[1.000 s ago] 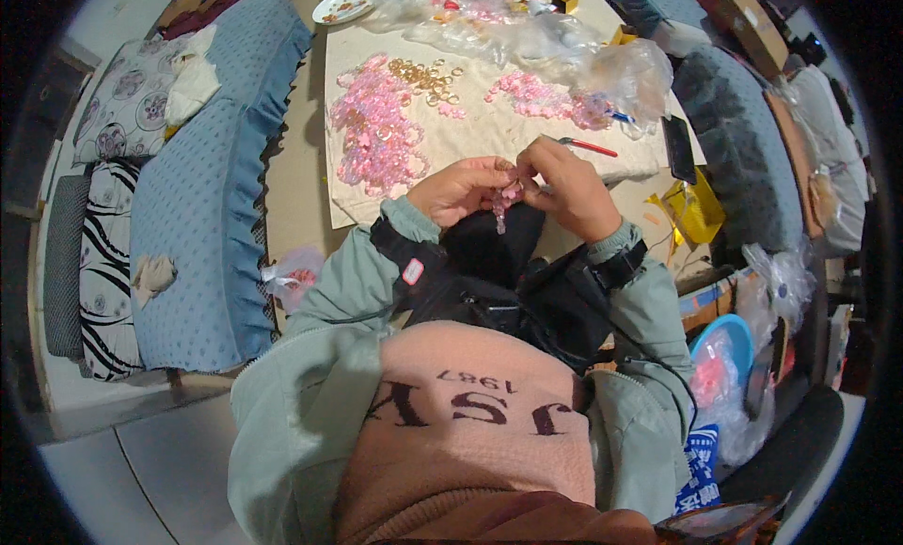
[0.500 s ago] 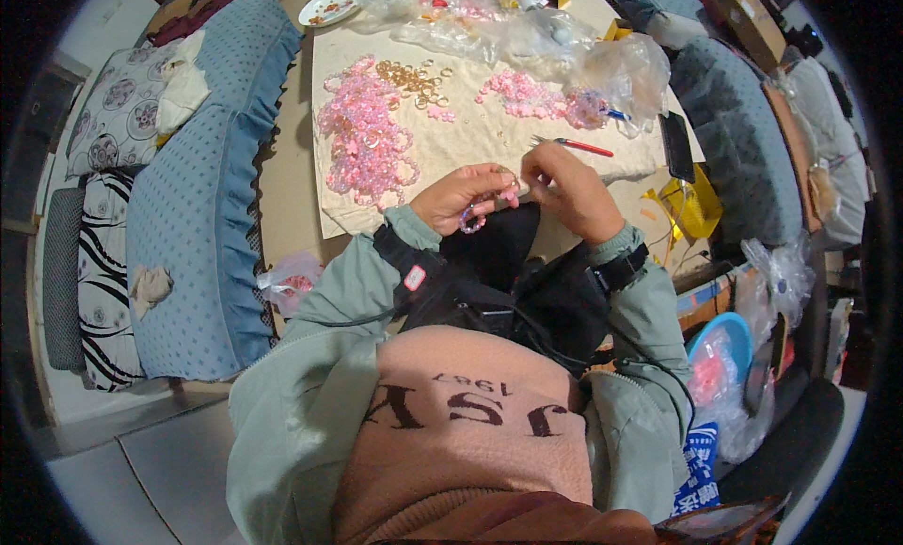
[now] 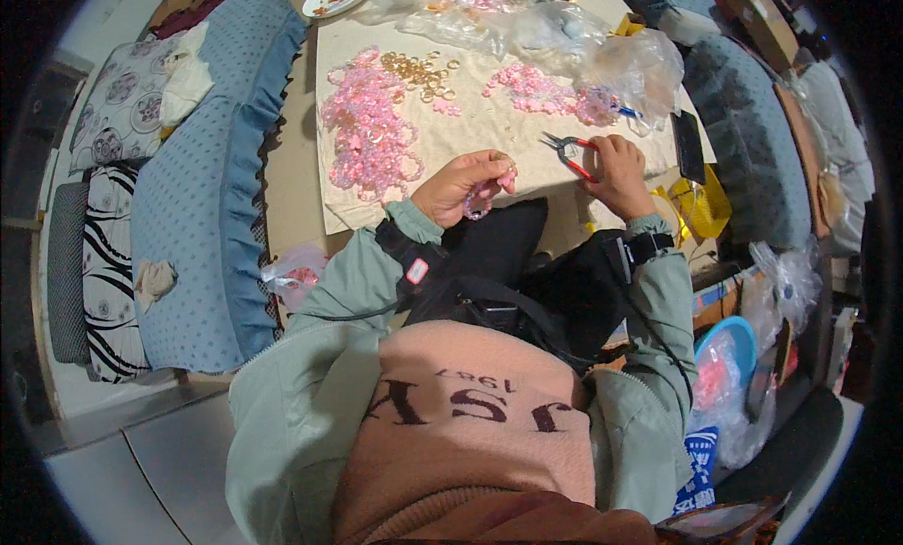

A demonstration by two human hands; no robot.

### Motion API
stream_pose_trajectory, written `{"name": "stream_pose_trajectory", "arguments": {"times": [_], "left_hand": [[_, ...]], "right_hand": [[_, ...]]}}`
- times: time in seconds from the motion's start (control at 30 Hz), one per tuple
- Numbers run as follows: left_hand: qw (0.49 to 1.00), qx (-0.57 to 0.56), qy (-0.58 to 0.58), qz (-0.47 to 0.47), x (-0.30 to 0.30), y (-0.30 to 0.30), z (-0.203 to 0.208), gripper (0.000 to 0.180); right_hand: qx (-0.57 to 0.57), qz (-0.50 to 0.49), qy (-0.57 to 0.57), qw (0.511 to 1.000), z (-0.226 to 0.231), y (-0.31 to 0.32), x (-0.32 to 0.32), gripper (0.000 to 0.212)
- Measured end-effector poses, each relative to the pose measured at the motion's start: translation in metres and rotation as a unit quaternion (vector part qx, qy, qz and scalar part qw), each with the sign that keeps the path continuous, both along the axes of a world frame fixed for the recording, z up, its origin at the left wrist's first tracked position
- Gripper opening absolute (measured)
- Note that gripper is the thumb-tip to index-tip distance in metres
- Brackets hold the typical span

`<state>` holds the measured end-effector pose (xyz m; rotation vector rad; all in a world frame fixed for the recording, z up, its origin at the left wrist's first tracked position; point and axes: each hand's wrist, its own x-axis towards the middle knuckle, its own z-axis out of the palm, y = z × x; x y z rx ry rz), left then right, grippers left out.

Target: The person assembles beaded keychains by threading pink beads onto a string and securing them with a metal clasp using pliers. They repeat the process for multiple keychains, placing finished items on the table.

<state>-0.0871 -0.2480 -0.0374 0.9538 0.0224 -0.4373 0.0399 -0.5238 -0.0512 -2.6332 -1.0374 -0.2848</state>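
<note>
Over the table's near edge, my left hand (image 3: 461,189) is closed on a beaded bracelet (image 3: 478,208). Its loop of small pinkish beads hangs below the fingers, and a pink piece shows at the fingertips. Further right, my right hand (image 3: 621,176) grips a pair of pliers (image 3: 567,152) by their red handles, jaws pointing left and handles spread. To the left of my hands lies a heap of pink beaded bracelets (image 3: 362,141). Gold-coloured rings (image 3: 428,78) lie against its far right side, and loose pink beads (image 3: 530,90) form another pile beyond the pliers.
A cream cloth (image 3: 461,136) covers the table. Clear plastic bags (image 3: 647,70) crowd its far side, near a white plate (image 3: 308,6). A dark phone (image 3: 689,150) and a yellow bag (image 3: 710,209) are at the right. Blue padded sofas (image 3: 202,225) flank the table.
My right hand has left the bracelet, moved right and taken hold of the pliers, which lay on the cloth. My left hand stays in place with the bracelet.
</note>
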Motion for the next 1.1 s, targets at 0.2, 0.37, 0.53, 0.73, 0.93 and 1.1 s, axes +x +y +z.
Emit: {"name": "stream_pose_trajectory", "arguments": {"times": [0.2,0.37,0.53,0.73,0.93,1.1], "left_hand": [[0.999,-0.023,-0.028,0.013,-0.002,0.002,0.001,0.014],[0.996,-0.051,-0.066,0.013,-0.006,-0.003,0.009,0.014],[0.996,-0.07,-0.051,0.013,-0.016,-0.005,0.022,0.013],[0.994,-0.093,-0.057,0.01,-0.023,-0.011,0.03,0.015],[0.993,-0.092,-0.079,0.006,-0.027,-0.014,0.032,0.019],[0.992,-0.086,-0.088,0.017,-0.031,-0.017,0.038,0.021]], "right_hand": [[0.243,0.091,0.212,0.942,0.035,0.01,-0.028,0.058],[0.213,0.144,0.174,0.951,0.07,0.018,-0.057,0.055],[0.194,0.166,0.167,0.952,0.086,0.023,-0.072,0.055],[0.203,0.17,0.177,0.948,0.095,0.023,-0.085,0.055],[0.214,0.168,0.185,0.944,0.099,0.02,-0.096,0.057],[0.221,0.166,0.159,0.948,0.098,0.017,-0.099,0.057]]}}
